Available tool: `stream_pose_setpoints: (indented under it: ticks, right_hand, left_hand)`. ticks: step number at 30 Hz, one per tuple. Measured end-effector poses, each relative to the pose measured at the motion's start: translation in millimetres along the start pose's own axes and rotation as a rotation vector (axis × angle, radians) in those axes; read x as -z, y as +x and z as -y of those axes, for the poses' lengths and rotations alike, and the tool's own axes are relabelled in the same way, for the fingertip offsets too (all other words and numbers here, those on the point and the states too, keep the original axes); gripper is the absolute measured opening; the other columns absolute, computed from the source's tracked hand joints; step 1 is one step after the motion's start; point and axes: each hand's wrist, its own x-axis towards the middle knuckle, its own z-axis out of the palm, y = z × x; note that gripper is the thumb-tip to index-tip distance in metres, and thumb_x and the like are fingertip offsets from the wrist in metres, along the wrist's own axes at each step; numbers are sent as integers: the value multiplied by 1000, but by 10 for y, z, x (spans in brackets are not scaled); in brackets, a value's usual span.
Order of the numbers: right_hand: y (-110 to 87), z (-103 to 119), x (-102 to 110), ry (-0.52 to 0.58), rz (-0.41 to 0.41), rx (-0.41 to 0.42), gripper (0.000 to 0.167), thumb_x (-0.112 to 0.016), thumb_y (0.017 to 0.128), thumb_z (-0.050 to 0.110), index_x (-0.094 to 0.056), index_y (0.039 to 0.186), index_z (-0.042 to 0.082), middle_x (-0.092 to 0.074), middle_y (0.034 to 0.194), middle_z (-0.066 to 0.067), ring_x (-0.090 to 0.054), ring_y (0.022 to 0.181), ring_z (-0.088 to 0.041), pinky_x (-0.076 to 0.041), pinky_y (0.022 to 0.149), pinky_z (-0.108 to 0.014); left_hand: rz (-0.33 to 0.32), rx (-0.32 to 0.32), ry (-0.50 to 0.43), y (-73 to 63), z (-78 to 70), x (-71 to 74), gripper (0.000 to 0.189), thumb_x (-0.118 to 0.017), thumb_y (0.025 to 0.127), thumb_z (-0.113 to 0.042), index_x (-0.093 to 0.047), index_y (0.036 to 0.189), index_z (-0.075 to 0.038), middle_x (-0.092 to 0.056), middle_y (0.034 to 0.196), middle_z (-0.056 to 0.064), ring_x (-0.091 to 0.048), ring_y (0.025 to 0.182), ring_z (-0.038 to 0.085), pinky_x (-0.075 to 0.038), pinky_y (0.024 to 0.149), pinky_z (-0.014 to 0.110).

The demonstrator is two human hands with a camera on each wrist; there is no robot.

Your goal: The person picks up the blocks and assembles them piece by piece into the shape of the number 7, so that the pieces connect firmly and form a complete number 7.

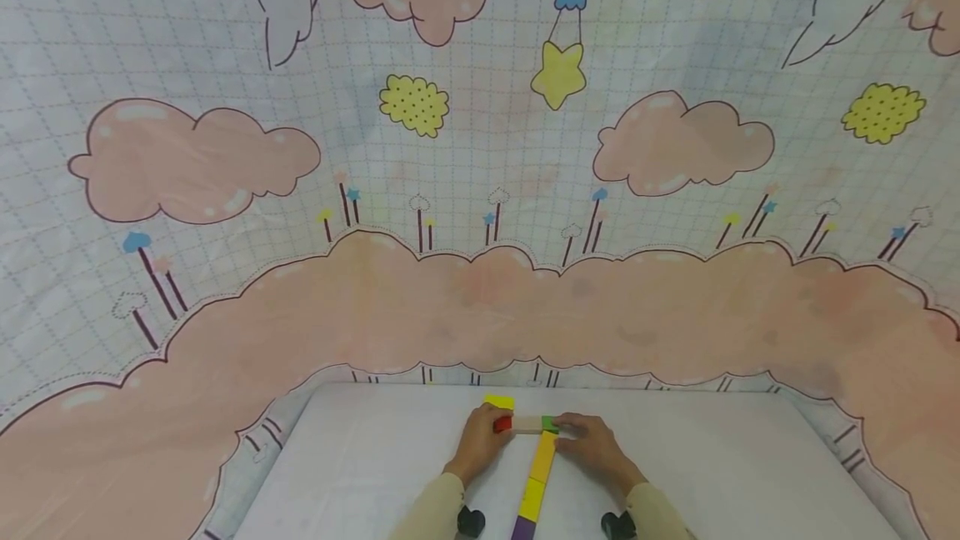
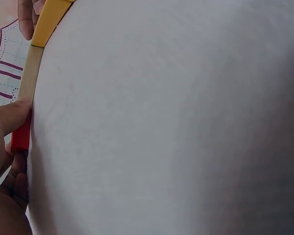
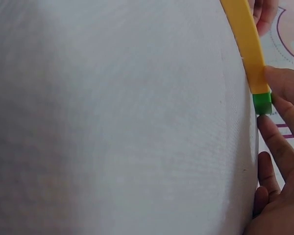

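Note:
Thumb and fingers of my left hand (image 1: 478,442) grip a red block (image 2: 21,134) at the left end of a short row in the head view. Beside the red lies a plain wooden block (image 1: 527,424), then a green block (image 1: 550,422). My right hand (image 1: 596,447) pinches the green block at the row's right end, its thumb against an orange-yellow block (image 3: 249,49) in the right wrist view. From the green end, that orange-yellow block, a yellow block (image 1: 532,498) and a purple block (image 1: 523,529) run in a line toward me.
Another yellow block (image 1: 499,401) lies just beyond my left fingers. The white table (image 1: 360,457) has its far edge close behind the blocks. A patterned cloth (image 1: 480,307) with clouds hangs behind it. Dark heart shapes (image 1: 471,522) sit by both sleeves.

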Motion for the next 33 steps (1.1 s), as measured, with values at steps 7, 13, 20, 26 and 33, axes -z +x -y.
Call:
stream_pose_setpoints:
  ticks: [7, 13, 20, 26, 33]
  right_hand:
    - [3, -1, -10, 6, -5, -46, 28, -77, 83, 21, -73, 110, 26, -64, 133, -7, -48, 132, -38, -30, 109, -66]
    - [8, -9, -19, 8, -11, -56, 28, -78, 82, 21, -73, 110, 27, -63, 133, -7, -47, 132, -39, -30, 109, -66]
    - [23, -24, 0, 0, -16, -31, 29, -78, 82, 21, -73, 110, 27, -64, 133, -7, -47, 132, -39, -30, 109, -65]
    - [29, -38, -7, 7, -13, -23, 29, -78, 82, 21, -73, 110, 26, -64, 132, -6, -48, 132, -38, -30, 109, -65]
    - [15, -34, -18, -2, -15, -17, 29, -78, 82, 21, -73, 110, 26, -64, 131, -6, -49, 131, -38, -31, 109, -65]
  left_hand:
    - [-14, 7, 2, 6, 39, -27, 35, -76, 86, -21, -68, 119, -13, -63, 117, 6, -55, 101, 18, -50, 99, 43]
    - [-44, -2, -18, -4, 34, 23, 35, -77, 85, -22, -67, 118, -13, -60, 111, 3, -55, 94, 13, -52, 95, 40]
    - [-101, -6, -2, -27, 27, 134, 25, -70, 91, -25, -66, 113, -13, -61, 104, 0, -57, 92, 13, -54, 86, 35]
    - [-169, -26, 4, 18, 61, 243, 20, -67, 91, -15, -65, 110, -10, -63, 102, 2, -58, 92, 15, -52, 82, 33]
    - [-193, -37, -33, 114, 96, 322, 23, -66, 91, -8, -67, 114, -5, -66, 105, 10, -57, 95, 22, -51, 87, 42]
